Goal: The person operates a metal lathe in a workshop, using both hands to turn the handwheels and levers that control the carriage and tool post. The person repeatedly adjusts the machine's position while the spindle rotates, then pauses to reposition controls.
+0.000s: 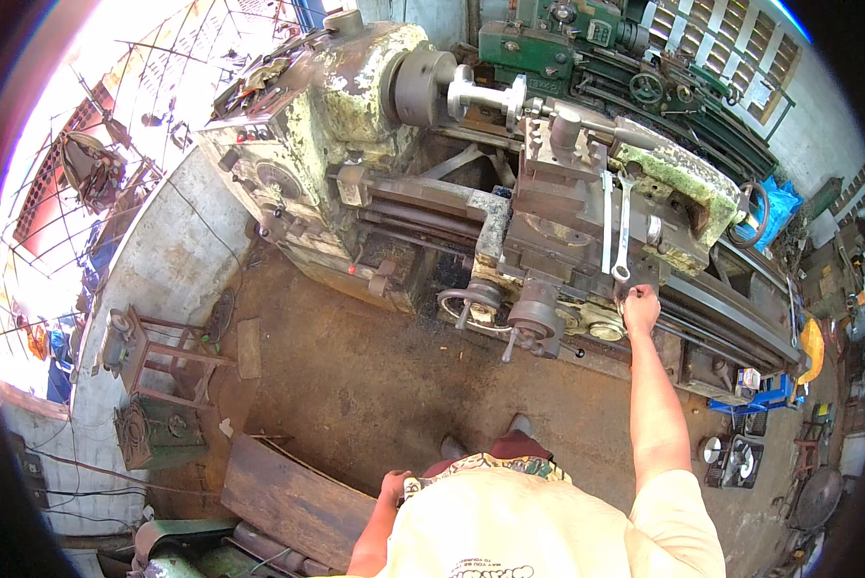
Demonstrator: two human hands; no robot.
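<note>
My right hand (642, 310) is closed at the front edge of the lathe carriage (558, 246), by a dark fitting; what its fingers grip is hidden. Just beyond it, a ring spanner (623, 231) lies on the carriage beside a second long, pale metal tool (607, 222). My left hand (392, 485) is down at my waist, curled against my clothing, and I cannot make out what is in it. A shiny flanged metal workpiece (487, 95) sits between the lathe chuck (423, 89) and the tailstock side. Below the carriage are a handwheel (473, 304) and a crank handle (511, 344).
A green lathe (538, 53) stands behind. On the left are a metal stand (174, 361) and a green box-like machine (158, 433). A brown board (288, 496) slants near my left arm. A blue stand (760, 397) and a fan (818, 499) are on the right.
</note>
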